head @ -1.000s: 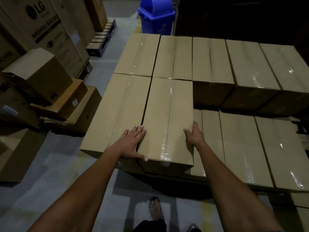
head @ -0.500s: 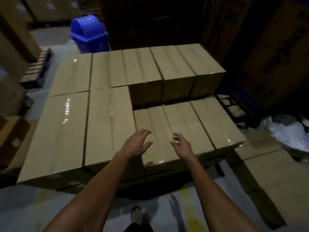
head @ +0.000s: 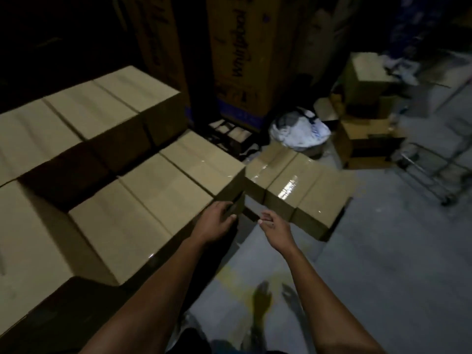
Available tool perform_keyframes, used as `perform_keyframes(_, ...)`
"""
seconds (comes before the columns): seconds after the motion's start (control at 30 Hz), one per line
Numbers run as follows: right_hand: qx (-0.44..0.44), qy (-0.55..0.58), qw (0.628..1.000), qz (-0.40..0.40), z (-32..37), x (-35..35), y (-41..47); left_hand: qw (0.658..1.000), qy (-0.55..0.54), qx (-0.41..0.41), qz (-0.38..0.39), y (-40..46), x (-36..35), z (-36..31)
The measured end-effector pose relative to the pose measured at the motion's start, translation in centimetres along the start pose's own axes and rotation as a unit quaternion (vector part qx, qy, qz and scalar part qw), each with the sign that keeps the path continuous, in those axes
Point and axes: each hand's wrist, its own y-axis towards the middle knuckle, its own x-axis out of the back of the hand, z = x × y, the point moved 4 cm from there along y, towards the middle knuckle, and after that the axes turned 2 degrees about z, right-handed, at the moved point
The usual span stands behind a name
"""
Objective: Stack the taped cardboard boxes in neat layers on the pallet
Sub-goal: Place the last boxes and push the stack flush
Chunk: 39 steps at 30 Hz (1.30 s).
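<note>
Reaching out low in front of me, my left hand (head: pixel 215 221) hung at the near right corner of the lower row of taped boxes (head: pixel 163 200), fingers loosely curled and gripping nothing; whether the fingertips actually touched the cardboard, I could not tell through the blur. My right hand (head: pixel 274 227) floated just beside it, at about three o'clock from the left, fingers relaxed and slightly bent, palm down, holding nothing, over bare concrete floor (head: pixel 383 277). At nine to eleven o'clock the stacked boxes (head: pixel 84 116) stood a layer higher, tops taped shut. At one o'clock from my right hand, three more taped boxes on the floor (head: pixel 301 190) sat side by side, touching each other, tape glinting. Behind them a white bag (head: pixel 300 134) and loose cartons (head: pixel 367 139).
</note>
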Motion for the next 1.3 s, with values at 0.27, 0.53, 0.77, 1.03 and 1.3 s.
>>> perform_keyframes(0.27, -0.074, 0.04, 0.987, -0.135, -7.7, 14.0, -1.4, 0.986, 0.011, -0.1, 0.134, 8.7, -10.1, -12.4)
perform_keyframes(0.53, -0.111, 0.039, 0.973, -0.198, -12.1, 24.5, 5.1, 0.97, 0.033, -0.156, 0.186, 21.8, -17.1, -19.6)
perform_keyframes(0.77, -0.115, 0.052, 0.964, -0.235, -14.8, 32.9, 16.5, 0.969, 0.034, -0.157, 0.191, 36.9, -22.7, -22.9)
perform_keyframes(1.03, -0.115, 0.043, 0.955, -0.269, -21.3, 36.9, 28.5, 0.967, 0.044, -0.15, 0.201, 49.3, -30.8, -22.2)
perform_keyframes(1.3, -0.125, 0.048, 0.951, -0.277, -34.9, 35.3, 37.9, 0.975, 0.035, -0.117, 0.188, 56.3, -44.2, -15.1)
